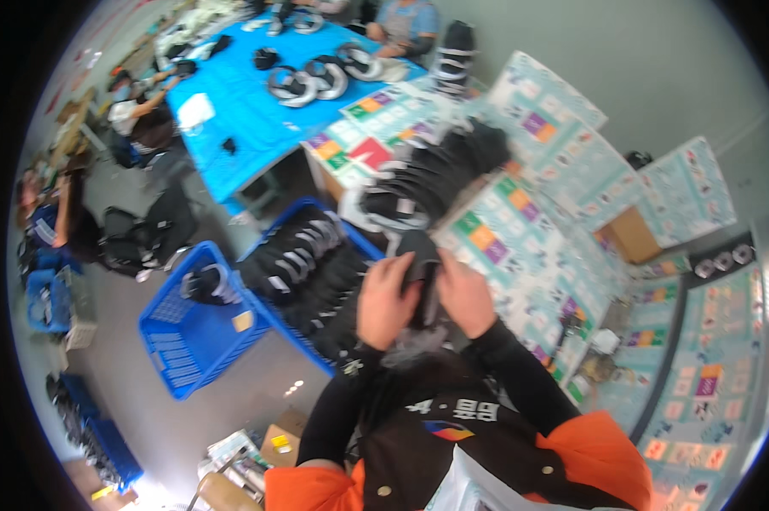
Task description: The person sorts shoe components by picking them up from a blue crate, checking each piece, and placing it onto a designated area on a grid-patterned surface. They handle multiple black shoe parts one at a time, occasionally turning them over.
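With your left hand (386,300) and your right hand (463,292) you are grasping one soft, dark, rounded fabric piece (417,249); the grip of each is closed on its side. This piece is before your chest, near the closest end of a long row of black fabric caps (448,175) on the paper-covered, colourful worktop (527,271). At left, a blue plastic crate (365,242) contains similar dark pieces.
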Tool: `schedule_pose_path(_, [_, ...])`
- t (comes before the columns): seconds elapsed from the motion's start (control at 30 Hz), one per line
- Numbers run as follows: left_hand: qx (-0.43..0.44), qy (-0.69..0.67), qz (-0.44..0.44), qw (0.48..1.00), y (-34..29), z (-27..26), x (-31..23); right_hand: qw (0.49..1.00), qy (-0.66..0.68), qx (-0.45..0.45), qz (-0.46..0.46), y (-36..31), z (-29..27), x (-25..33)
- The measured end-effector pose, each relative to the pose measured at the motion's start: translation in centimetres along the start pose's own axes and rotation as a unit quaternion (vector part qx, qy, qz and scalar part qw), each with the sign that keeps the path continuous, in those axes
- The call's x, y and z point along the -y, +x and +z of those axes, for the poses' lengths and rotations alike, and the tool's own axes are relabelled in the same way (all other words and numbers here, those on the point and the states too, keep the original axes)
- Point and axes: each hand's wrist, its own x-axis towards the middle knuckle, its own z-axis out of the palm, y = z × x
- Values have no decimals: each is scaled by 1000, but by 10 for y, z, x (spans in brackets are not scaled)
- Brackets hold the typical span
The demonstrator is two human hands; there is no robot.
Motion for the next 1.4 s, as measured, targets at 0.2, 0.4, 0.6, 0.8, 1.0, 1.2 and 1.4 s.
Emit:
schedule_pose_path(0.2, [-3,-152,-61,986,-12,4,17,999,44,10,9,-8,-11,-15])
schedule_pose_path(0.4, [-4,-185,-91,979,-20,39,4,997,29,-18,-72,-10,-34,-42])
schedule_pose_path(0.6, [-78,-216,-86,970,-9,92,-2,952,292,-65,57,-9,-48,-80])
schedule_pose_path(0.8, [7,-361,-220,906,-2,100,-20,863,472,-56,170,-34,-28,-110])
schedule_pose_path(1.0, [246,-517,-361,736,41,78,-41,727,634,91,249,-33,-56,-150])
schedule_pose_path(1.2, [262,-477,-372,752,57,117,-40,957,289,19,3,-24,-118,-130])
schedule_pose_path(1.4, [288,-344,-158,880,75,145,-82,998,22,-51,32,-38,-115,-195])
